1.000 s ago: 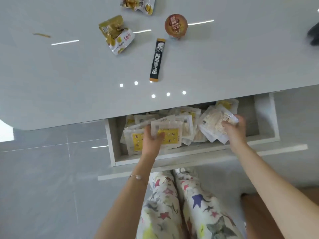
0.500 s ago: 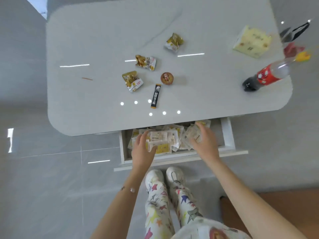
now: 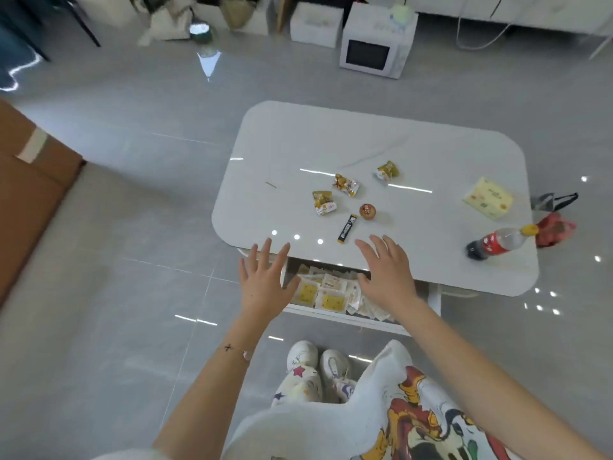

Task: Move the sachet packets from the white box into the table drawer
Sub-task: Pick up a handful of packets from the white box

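Note:
The table drawer (image 3: pixel 345 316) stands pulled out under the near edge of the white table (image 3: pixel 414 147). Several white and yellow sachet packets (image 3: pixel 326 292) lie piled inside it. My left hand (image 3: pixel 265 282) hovers above the drawer's left end, fingers spread, holding nothing. My right hand (image 3: pixel 388 273) hovers over the drawer's right part, palm down, fingers apart and empty. A pale yellow-white box (image 3: pixel 487 197) rests on the table at the far right.
On the tabletop lie three gold snack packs (image 3: pixel 323 202), a small brown cup (image 3: pixel 367 211), a black stick sachet (image 3: pixel 346 229) and a cola bottle (image 3: pixel 497 242) on its side. A microwave (image 3: pixel 373 44) sits on the floor beyond. My feet (image 3: pixel 318 360) stand below the drawer.
Both hands have lifted out of the drawer and let go of the sachets. The view has pulled back and up, showing the whole table and room.

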{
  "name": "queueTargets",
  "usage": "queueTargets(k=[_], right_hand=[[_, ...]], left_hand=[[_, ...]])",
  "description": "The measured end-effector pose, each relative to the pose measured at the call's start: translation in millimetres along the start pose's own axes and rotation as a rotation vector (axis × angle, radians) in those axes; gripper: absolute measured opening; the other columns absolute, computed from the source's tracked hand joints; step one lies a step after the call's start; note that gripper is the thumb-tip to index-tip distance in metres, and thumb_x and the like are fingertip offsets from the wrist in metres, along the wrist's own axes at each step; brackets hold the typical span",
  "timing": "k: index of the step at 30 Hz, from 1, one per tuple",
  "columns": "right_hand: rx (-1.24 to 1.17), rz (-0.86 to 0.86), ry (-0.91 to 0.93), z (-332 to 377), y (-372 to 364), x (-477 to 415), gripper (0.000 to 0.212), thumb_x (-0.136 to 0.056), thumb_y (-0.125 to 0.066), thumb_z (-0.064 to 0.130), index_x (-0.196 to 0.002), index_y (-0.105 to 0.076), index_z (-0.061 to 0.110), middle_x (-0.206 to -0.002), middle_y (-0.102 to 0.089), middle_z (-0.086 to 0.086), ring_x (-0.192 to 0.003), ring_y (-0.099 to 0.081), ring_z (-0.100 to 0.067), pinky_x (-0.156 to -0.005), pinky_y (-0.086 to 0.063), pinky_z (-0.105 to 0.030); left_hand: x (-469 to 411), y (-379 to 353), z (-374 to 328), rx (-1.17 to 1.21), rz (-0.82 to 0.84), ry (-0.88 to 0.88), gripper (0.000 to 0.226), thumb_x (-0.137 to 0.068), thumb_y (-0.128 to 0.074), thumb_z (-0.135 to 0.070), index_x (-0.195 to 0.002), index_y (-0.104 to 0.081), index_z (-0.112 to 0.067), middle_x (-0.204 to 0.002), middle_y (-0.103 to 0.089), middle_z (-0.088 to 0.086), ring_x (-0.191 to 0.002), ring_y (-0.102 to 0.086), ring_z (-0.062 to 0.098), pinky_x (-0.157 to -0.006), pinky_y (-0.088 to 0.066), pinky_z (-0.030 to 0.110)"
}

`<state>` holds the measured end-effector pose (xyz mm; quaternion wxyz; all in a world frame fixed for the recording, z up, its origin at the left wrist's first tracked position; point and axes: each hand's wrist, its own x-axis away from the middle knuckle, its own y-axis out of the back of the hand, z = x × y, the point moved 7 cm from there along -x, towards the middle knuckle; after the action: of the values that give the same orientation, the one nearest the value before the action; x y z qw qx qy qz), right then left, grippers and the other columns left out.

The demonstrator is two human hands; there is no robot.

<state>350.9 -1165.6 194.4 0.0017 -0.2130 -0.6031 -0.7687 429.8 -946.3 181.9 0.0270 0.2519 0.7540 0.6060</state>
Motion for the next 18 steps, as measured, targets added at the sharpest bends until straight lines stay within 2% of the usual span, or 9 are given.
queueTargets(k=[7, 11, 18], right_hand=[[0.084, 0.047, 0.346, 133, 32, 7, 0.066, -0.094, -0.046, 0.028, -0.152, -0.014, 0.029, -0.160, -0.010, -0.005, -0.148, -0.001, -0.028, -0.120, -0.006, -0.043], [0.125, 0.060, 0.533, 230, 32, 15, 0.067, -0.092, -0.046, 0.024, -0.152, -0.016, 0.028, -0.160, -0.011, -0.004, -0.148, -0.001, -0.027, -0.120, -0.006, -0.043], [0.153, 0.096, 0.751, 414, 10, 27, 0.072, -0.087, -0.054, 0.028, -0.151, -0.020, 0.028, -0.158, -0.018, -0.006, -0.146, -0.013, -0.025, -0.119, -0.008, -0.039]], left_hand=[[80, 69, 89, 0.032, -0.118, 0.269, 0.074, -0.090, -0.045, -0.062, -0.153, -0.012, -0.038, -0.162, -0.010, 0.003, -0.149, -0.002, 0.028, -0.119, -0.003, 0.051], [127, 97, 152, 0.095, -0.209, 0.382, 0.074, -0.089, -0.046, -0.063, -0.152, -0.014, -0.041, -0.162, -0.007, 0.000, -0.149, 0.001, 0.027, -0.119, 0.002, 0.049], [204, 137, 285, 0.147, -0.309, 0.590, 0.074, -0.089, -0.045, -0.063, -0.152, -0.012, -0.040, -0.162, -0.005, 0.001, -0.149, 0.003, 0.026, -0.118, 0.003, 0.047]])
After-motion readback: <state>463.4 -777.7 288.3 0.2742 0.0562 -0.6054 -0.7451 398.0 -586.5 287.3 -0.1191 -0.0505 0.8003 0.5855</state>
